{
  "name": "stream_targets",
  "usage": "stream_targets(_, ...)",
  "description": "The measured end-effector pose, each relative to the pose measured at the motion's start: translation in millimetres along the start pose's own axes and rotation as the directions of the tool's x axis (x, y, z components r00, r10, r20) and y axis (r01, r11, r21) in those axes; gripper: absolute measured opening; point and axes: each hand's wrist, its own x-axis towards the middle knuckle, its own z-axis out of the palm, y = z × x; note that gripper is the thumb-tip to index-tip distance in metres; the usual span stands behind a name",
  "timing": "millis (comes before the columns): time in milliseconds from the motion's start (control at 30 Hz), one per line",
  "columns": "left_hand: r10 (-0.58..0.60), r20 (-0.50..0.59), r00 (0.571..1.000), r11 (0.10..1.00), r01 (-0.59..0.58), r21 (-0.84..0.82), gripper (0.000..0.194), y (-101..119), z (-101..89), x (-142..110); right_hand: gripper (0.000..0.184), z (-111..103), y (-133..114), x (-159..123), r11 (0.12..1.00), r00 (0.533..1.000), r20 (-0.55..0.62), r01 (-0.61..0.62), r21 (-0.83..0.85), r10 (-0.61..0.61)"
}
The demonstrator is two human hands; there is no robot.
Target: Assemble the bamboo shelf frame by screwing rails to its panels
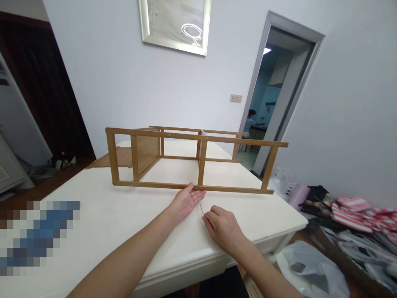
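A brown wooden shelf frame [169, 186] lies on its side on the white table [102, 223], with one panel fitted near its left end. My left hand [185, 202] is palm up at the frame's lower front rail. Its thumb touches the rail by the middle crosspiece, and its fingers are stretched out just below. To the right, my right hand [223, 227] is closed, pinching a thin metal rod [201, 209] between thumb and forefinger. The rod points up towards the rail, its tip close to my left fingers. Its other end is hidden in my grip.
A loose wooden panel [116, 158] lies behind the frame's left end. Something blurred out [40, 236] is at the table's left. Right of the table are a plastic bag [313, 265] and piled striped cloth [353, 213]. A person [250, 122] is visible through the doorway.
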Motion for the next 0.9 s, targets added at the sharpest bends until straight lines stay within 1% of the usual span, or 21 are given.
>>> stream_targets(100,-0.01,0.01,1.0,1.0,0.01,0.012,0.04,3,-0.2,-1,0.02,0,-11,-4,0.997,0.995,0.072,0.065,-0.032,-0.062)
stream_targets(200,-0.018,0.014,1.0,1.0,0.018,0.012,0.04,6,-0.7,-1,0.017,4,-22,-1,0.988,0.986,0.12,0.128,-0.089,-0.117)
stream_targets(267,-0.023,0.007,1.0,1.0,0.023,0.006,0.039,7,-1.0,-1,0.017,7,-25,2,0.985,0.982,0.143,0.138,-0.101,-0.122)
stream_targets(333,-0.024,0.0,1.0,1.0,0.024,0.001,0.038,8,-1.0,-1,0.018,8,-23,2,0.991,0.983,0.155,0.112,-0.078,-0.099)
stream_targets(433,-0.012,-0.004,1.0,1.0,0.012,0.001,0.037,8,-0.6,-1,0.016,10,-15,-1,0.999,0.985,0.168,0.039,0.012,-0.04)
stream_targets(500,0.0,-0.006,1.0,1.0,0.0,0.006,0.037,7,-0.7,0,0.013,12,-9,-3,0.993,0.984,0.176,-0.02,0.115,-0.001)
stream_targets(633,0.02,0.001,1.0,1.0,-0.02,0.015,0.036,6,-2.3,2,0.008,19,0,-3,0.925,0.977,0.205,-0.13,0.356,0.058)
stream_targets(700,0.023,0.003,1.0,1.0,-0.023,0.022,0.035,6,-3.2,2,0.011,20,9,-2,0.895,0.982,0.165,-0.15,0.421,0.087)
stream_targets(767,0.022,-0.001,1.0,0.999,-0.022,0.025,0.033,5,-3.8,2,0.017,18,23,1,0.898,0.989,0.041,-0.148,0.415,0.144)
stream_targets(833,0.015,-0.011,1.0,1.0,-0.015,0.025,0.031,5,-4.0,2,0.023,15,45,5,0.933,0.969,-0.136,-0.154,0.325,0.207)
stream_targets(867,0.009,-0.017,1.0,1.0,-0.009,0.025,0.03,4,-4.1,3,0.024,13,57,8,0.956,0.958,-0.199,-0.153,0.249,0.205)
stream_targets(900,0.004,-0.021,1.0,1.0,-0.003,0.027,0.029,4,-4.2,3,0.027,12,69,10,0.973,0.952,-0.236,-0.155,0.172,0.193)
